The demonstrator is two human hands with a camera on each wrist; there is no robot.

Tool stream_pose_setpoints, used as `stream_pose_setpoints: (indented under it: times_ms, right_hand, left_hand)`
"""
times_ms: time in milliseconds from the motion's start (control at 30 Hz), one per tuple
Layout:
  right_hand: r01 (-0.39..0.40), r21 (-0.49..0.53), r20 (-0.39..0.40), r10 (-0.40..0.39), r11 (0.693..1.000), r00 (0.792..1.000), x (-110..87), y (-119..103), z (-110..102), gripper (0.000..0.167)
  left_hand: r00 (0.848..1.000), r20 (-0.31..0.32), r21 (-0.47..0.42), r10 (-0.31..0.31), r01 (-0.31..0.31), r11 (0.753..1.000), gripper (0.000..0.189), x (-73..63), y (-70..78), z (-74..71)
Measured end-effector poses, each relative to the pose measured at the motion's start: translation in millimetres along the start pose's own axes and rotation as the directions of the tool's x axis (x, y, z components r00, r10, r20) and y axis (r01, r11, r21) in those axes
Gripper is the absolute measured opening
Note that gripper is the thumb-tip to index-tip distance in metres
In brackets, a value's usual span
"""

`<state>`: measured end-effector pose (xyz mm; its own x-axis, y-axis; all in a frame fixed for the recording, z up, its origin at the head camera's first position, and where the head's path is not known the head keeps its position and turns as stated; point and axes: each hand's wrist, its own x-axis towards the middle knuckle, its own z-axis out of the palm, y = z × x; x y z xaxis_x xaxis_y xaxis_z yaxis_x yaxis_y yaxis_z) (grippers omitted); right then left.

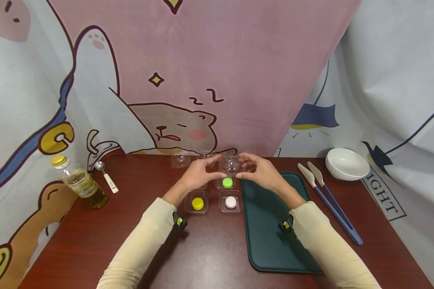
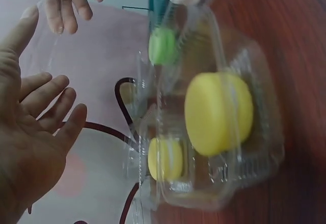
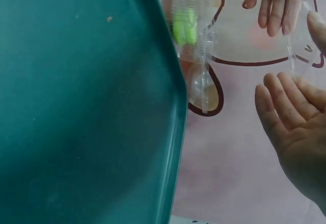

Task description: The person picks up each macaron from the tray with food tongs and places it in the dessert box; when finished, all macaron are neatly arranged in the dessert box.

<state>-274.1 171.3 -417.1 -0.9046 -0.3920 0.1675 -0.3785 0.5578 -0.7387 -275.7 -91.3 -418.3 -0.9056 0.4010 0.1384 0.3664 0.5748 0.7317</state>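
Both hands hold up a clear plastic domed lid (image 1: 230, 163), the left hand (image 1: 199, 173) at its left edge and the right hand (image 1: 261, 171) at its right. Thumbs are on the near side, fingers on the far side. Below the lid, a green macaron (image 1: 227, 183) sits in a clear plastic box. Nearer the person, a yellow macaron (image 1: 197, 204) and a pale pink macaron (image 1: 230, 202) lie in their own clear boxes. A second yellow macaron (image 2: 165, 159) shows in the left wrist view; the left hand hides it in the head view.
A dark green tray (image 1: 271, 241) lies right of the boxes, under the right forearm. Blue-handled tongs (image 1: 334, 206) and a white bowl (image 1: 347, 163) are farther right. Another clear lid (image 1: 181, 159) stands by the back cloth. At left are an oil bottle (image 1: 83, 186) and a small scoop (image 1: 107, 178).
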Motion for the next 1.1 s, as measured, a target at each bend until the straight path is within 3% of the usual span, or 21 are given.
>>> stream_pose_setpoints:
  times_ms: [167,400,600,900,1100]
  right_hand:
    - [0.0,-0.127,0.034,0.004,0.992,0.999,1.0,2,8,0.078]
    - [-0.025,-0.3,0.084,0.052,0.954,0.995,8.4,5,25,0.082]
    - [-0.04,-0.357,0.1,0.081,0.933,0.992,10.8,6,31,0.08]
    - [-0.06,-0.384,0.118,0.114,0.921,0.986,16.9,9,40,0.079]
    - [-0.029,-0.414,0.12,0.086,0.91,0.989,15.2,9,43,0.076]
  left_hand:
    - [0.999,0.033,0.117,0.019,-0.022,0.993,0.076,1.6,-5.3,0.0]
    - [0.994,0.11,0.265,-0.007,-0.023,0.964,0.078,6.6,-16.9,1.3]
    - [0.986,0.165,0.349,-0.035,-0.025,0.937,0.077,11.7,-22.6,3.6]
    - [0.978,0.194,0.474,-0.072,-0.029,0.88,0.073,18.1,-25.0,3.3]
    - [0.97,0.22,0.489,-0.105,-0.017,0.872,0.076,16.4,-24.2,3.1]
